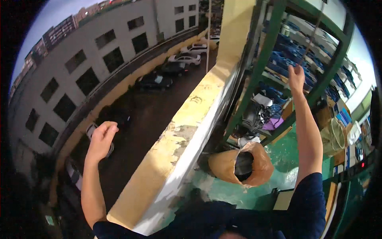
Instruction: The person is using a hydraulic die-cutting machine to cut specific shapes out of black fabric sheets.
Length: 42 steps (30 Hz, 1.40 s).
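Work seems under way, with nothing visibly finished; how much is left I cannot tell. The right hand (296,77), raised beside the green metal frame (254,71), curls its fingers near the lower end of a thin brownish rod or cord (314,32), grip unclear. The left hand (101,139), loosely curled, shows nothing held, past the weathered yellow ledge's (149,175) outer edge.

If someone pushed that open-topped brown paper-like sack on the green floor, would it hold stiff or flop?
The open-topped brown paper-like sack would probably crumple at the top, since its rim looks creased. Its rounded walls stand up, so it may be fairly stiff. The dark grey contents in its mouth could add weight, though their depth is hidden.
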{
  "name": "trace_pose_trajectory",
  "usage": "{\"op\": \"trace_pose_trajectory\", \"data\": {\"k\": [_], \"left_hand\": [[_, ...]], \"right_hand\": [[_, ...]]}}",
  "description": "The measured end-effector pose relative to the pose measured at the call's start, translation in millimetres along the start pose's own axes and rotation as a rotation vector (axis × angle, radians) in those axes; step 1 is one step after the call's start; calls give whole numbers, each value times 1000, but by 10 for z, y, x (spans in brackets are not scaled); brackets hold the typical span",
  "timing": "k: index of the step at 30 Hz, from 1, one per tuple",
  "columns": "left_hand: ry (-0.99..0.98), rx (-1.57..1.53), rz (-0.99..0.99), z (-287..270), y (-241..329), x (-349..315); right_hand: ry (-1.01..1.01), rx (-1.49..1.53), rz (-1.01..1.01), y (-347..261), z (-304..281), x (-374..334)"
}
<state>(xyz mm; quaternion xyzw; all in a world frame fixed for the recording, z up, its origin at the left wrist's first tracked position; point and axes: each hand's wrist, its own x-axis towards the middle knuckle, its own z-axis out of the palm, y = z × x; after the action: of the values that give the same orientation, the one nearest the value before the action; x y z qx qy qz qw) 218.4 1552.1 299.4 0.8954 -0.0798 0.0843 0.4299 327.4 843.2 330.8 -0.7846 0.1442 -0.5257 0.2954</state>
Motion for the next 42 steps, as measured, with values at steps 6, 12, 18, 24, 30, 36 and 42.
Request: {"op": "trace_pose_trajectory", "data": {"k": [6, 12, 18, 24, 30, 36, 42], "left_hand": [[66, 169, 6, 21, 267, -806], [221, -63, -311, 290, -130, -1365], [270, 13, 3, 486, 277, -1696], [352, -3, -8, 435, 76, -1803], [445, -119, -136, 444, 82, -2420], [498, 39, -239, 409, 201, -2566], [462, -75, -222, 576, 292, -2657]], "right_hand": [[35, 545, 14, -219, -188, -378], [67, 862, 67, -467, -58, -587], [-81, 1046, -115, -2243, -500, 472], [-207, 1155, -158, -3586, -480, 1116], [-222, 1140, -211, -4617, -506, 1414], [-448, 1172, -216, -5002, -643, 1756], [-220, 1027, -247, -4701, 379, 1947]]}}
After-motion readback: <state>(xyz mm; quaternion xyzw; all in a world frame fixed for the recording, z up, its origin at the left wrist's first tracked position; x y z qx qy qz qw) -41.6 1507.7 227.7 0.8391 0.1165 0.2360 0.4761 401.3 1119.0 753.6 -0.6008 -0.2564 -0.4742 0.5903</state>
